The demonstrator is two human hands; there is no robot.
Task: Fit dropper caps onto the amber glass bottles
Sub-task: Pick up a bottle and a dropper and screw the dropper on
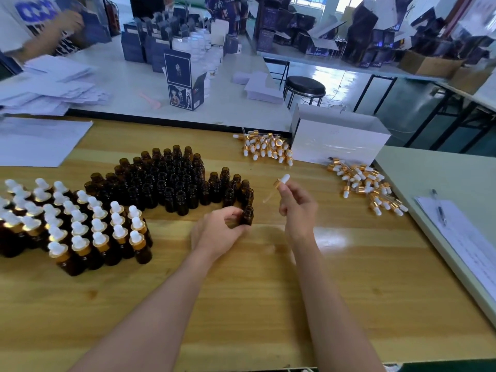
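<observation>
My left hand [218,233] grips one uncapped amber bottle [247,215], which stands upright on the wooden table [268,291]. My right hand [296,204] pinches a dropper cap [280,185] with a white bulb, gold collar and glass pipette, tilted, just up and right of that bottle. A cluster of uncapped amber bottles [171,178] stands behind my left hand. Capped bottles [77,226] fill the left of the table. Loose dropper caps lie in two heaps, one at the back [265,149] and one at the right [365,186].
A white cardboard box [338,135] stands behind the cap heaps. White sheets [37,140] lie at the far left. A clipboard with a pen [440,210] rests on the grey surface to the right. Another person's arm [45,33] works at the far table.
</observation>
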